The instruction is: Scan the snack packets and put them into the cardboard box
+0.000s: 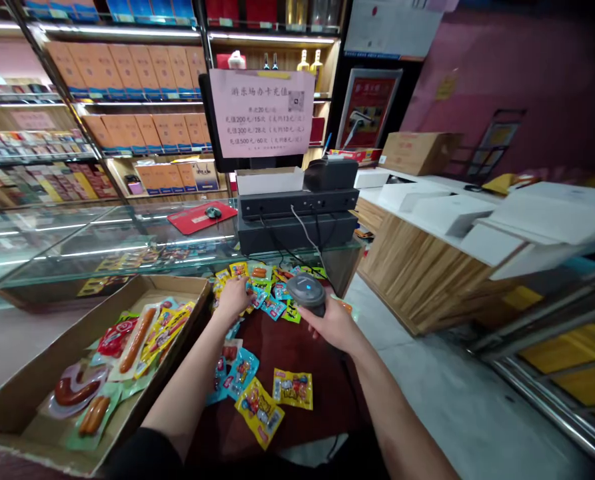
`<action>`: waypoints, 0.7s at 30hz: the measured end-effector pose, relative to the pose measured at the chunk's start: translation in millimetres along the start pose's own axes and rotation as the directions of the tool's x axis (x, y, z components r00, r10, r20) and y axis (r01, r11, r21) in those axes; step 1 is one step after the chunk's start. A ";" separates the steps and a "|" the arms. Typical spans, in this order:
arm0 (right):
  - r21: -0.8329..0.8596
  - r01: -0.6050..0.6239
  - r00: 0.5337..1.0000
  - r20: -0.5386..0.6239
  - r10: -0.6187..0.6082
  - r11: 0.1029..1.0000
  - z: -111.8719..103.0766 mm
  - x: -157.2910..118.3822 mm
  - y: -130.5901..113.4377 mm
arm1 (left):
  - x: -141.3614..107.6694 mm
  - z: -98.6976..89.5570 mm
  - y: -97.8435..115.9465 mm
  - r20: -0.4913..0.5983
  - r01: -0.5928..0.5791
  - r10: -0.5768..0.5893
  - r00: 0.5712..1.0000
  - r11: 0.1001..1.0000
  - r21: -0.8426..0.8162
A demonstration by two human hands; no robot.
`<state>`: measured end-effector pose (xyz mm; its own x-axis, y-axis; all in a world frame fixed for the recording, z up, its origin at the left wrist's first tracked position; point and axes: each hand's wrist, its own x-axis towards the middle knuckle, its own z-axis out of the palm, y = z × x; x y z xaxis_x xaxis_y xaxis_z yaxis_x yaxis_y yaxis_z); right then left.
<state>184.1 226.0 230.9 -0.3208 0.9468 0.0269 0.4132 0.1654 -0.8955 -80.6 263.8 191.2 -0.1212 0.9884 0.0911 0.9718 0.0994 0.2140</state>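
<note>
My right hand (330, 323) is wrapped round a dark grey handheld scanner (306, 291) with a small blue light on top, above the dark red table (257, 337). At the back of the table, my left hand (234, 298) reaches into a pile of small snack packets (273, 307) in blue, yellow and green. Its fingertips are too small and blurred to tell what they hold, if anything. Nearer to me lie two yellow packets (293, 389) and several blue ones (242, 373).
On the left, an open cardboard box (22, 360) holds sausages and other packets. Behind the table stand a glass counter (92, 233), a red mouse pad (192, 220) and a cash register (297, 227) with cables. White boxes (452, 210) top a wooden counter (417, 267) at right.
</note>
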 end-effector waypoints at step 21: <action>-0.195 0.351 0.927 0.211 -0.311 0.916 4.0 78.1 -45.7 | 6.9 -65.0 -14.7 0.152 0.139 -0.227 0.962 -0.071 -0.988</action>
<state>136.8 291.4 272.1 -0.6055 0.7678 0.2092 0.4319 0.5379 -0.7239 -108.8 261.7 251.9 -0.3061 0.9458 -0.1084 -0.2858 0.0174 0.9581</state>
